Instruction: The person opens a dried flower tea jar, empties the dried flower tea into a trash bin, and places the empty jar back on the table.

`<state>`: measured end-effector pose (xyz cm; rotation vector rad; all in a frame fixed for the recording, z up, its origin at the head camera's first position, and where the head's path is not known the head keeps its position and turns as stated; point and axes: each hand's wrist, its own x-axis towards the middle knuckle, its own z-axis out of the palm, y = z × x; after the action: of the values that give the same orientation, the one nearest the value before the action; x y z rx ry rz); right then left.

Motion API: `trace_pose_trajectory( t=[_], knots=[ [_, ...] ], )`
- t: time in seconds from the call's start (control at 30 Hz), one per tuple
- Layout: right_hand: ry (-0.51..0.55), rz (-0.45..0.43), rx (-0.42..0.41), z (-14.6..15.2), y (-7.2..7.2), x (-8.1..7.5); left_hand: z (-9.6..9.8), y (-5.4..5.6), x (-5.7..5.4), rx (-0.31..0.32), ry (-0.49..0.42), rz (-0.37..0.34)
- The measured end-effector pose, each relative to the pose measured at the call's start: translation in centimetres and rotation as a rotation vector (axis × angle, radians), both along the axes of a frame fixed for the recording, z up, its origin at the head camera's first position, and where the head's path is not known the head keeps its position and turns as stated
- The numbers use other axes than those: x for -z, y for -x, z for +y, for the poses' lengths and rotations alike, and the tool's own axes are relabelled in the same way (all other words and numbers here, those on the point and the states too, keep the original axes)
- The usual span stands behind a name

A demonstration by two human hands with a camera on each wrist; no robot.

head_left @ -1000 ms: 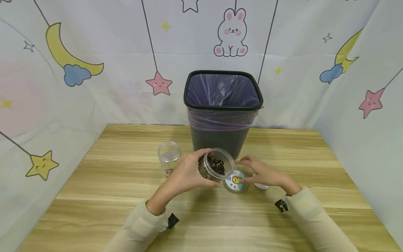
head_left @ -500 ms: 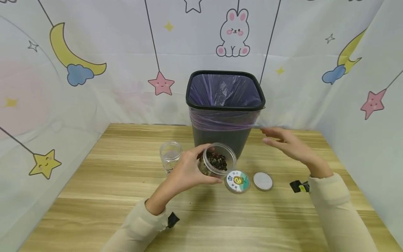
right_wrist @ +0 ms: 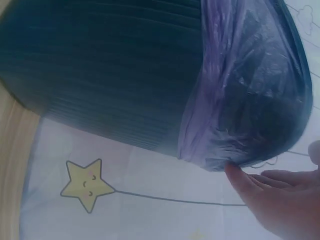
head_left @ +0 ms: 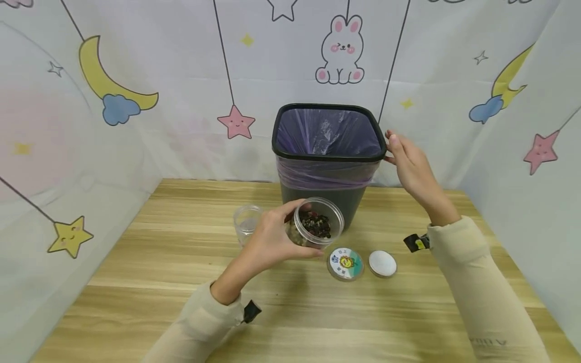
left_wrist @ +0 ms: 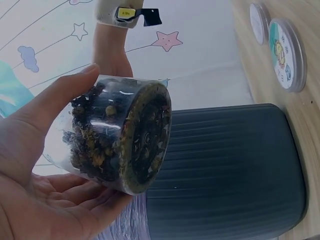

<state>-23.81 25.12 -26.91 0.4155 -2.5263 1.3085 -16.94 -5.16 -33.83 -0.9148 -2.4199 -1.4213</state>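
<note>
My left hand (head_left: 274, 237) grips a clear plastic jar (left_wrist: 112, 132) round its side. The jar is lidless and tilted, its mouth facing the head camera; dark dried flowers and buds (head_left: 315, 225) lie inside. In front of it stands a dark trash can (head_left: 324, 196) lined with a purple bag (head_left: 327, 174). My right hand (head_left: 413, 164) is at the can's right rim, fingers loosely bent and holding nothing that shows. In the right wrist view a fingertip (right_wrist: 234, 170) meets the bag-covered edge, or nearly so; I cannot tell whether it presses.
A second clear jar (head_left: 245, 229) stands behind my left hand, partly hidden by it. A round lid with a sunflower picture (head_left: 346, 263) and a plain white lid (head_left: 383, 263) lie on the wooden table (head_left: 317, 317). A printed white curtain (head_left: 190, 131) hangs around the table.
My right hand has left the lids and moved up and away to the can's right rim. My left hand has raised the jar slightly towards the can.
</note>
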Motion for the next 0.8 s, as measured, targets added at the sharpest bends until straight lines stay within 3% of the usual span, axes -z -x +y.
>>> trace_pose_trajectory(
  t=[0.17, 0.3, 0.8],
  knots=[
    [-0.08, 0.109, 0.056, -0.9, 1.3, -0.2, 0.2, 0.2, -0.3, -0.017, -0.017, -0.009],
    [-0.114, 0.112, 0.029, -1.7, 1.9, -0.2, -0.1, 0.3, -0.7, -0.043, -0.044, -0.025],
    [-0.13, 0.122, 0.024, -2.0, 2.1, 0.4, -1.6, 0.9, -1.8, -0.106, -0.099, -0.026]
  ],
)
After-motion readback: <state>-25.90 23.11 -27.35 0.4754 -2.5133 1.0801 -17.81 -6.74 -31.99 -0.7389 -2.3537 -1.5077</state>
